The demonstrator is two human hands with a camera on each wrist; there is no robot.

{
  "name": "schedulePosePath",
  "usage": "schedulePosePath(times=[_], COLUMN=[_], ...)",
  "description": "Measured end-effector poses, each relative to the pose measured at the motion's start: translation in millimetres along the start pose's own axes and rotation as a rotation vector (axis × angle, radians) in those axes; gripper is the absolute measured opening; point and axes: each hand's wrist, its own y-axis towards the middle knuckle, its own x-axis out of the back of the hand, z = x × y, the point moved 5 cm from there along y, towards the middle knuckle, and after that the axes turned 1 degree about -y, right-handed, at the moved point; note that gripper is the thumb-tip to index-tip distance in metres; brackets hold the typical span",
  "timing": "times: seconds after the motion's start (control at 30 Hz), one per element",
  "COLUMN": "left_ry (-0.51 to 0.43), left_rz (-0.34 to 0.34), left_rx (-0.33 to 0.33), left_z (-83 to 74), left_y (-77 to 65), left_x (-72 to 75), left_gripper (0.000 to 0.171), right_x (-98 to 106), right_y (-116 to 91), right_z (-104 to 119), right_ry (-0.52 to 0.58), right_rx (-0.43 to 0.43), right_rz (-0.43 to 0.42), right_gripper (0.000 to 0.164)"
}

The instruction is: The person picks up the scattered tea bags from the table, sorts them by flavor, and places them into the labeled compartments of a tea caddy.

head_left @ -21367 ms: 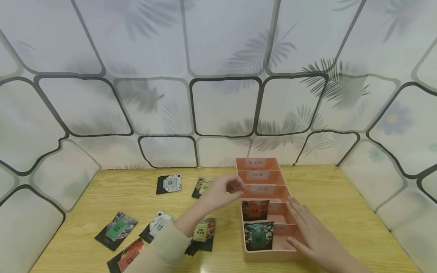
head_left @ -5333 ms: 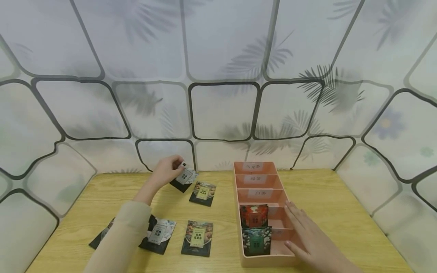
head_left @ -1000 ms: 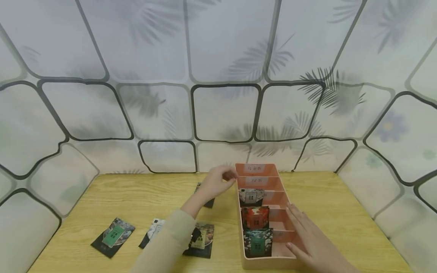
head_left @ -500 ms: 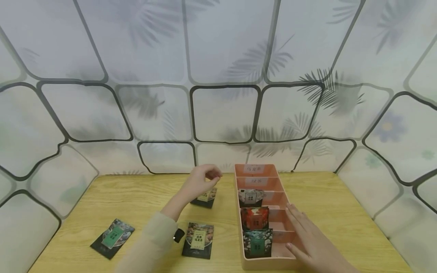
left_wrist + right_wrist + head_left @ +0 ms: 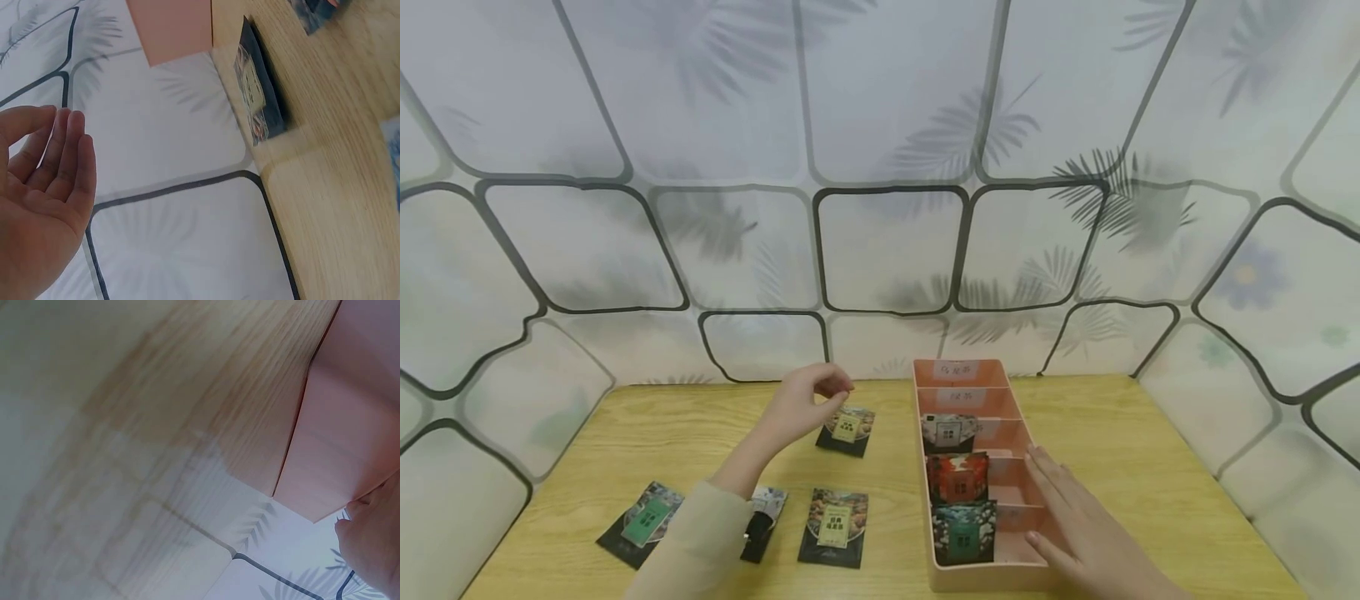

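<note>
In the head view my left hand (image 5: 805, 408) hovers beside the rear yellow-labelled tea sachet (image 5: 846, 429), fingers loosely bent. The left wrist view shows nothing between thumb and fingertips. My right hand (image 5: 1078, 521) rests on the right rim of a pink divided box (image 5: 988, 575), fingers fairly straight, thumb over the near compartment. Inside the box, a green-labelled tea sachet (image 5: 965, 533) stands in the nearest compartment, a red tea sachet (image 5: 958, 479) in the one behind, and a white tea sachet (image 5: 947, 432) in the middle one.
On the wooden table (image 5: 1112, 450) lie another yellow-labelled sachet (image 5: 833, 527), a white sachet (image 5: 767, 504) partly behind my left wrist, and a green-labelled sachet (image 5: 643, 521). Paper labels mark the box's dividers. A patterned curtain (image 5: 887, 250) stands behind the table.
The white sachet my left hand held at the back of the table now stands in the box's middle compartment. My left hand has moved left, away from the box. My right hand stays put.
</note>
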Motion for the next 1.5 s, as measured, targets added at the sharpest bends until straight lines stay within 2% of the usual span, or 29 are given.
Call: schedulePosePath(times=[0.27, 0.53, 0.77, 0.93, 1.13, 1.5], left_ry=[0.061, 0.114, 0.134, 0.136, 0.125, 0.108], left_rz=[-0.023, -0.019, -0.003, 0.021, 0.063, 0.099], left_rx=[-0.012, 0.070, 0.094, 0.107, 0.168, 0.254], left_z=[10.8, 21.1, 29.2, 35.6, 45.2, 61.8], left_y=[-19.6, -39.2, -55.3, -65.7, -79.1, -99.9], left_x=[16.8, 31.2, 42.3, 46.6, 48.9, 50.3], left_gripper=[0.010, 0.009, 0.010, 0.011, 0.009, 0.011], right_x=[-2, -2, -2, -1, -2, -1], right_y=[-1, -1, 0, 0, -1, -1], right_z=[0, -1, -2, -2, -2, -1], right_ry=[-0.017, 0.000, -0.011, -0.014, -0.007, -0.011], right_rx=[0.024, 0.034, 0.040, 0.037, 0.018, 0.018], right_rz=[-0.015, -0.033, -0.021, -0.017, -0.005, -0.014], right_gripper=[0.097, 0.093, 0.093, 0.093, 0.095, 0.094])
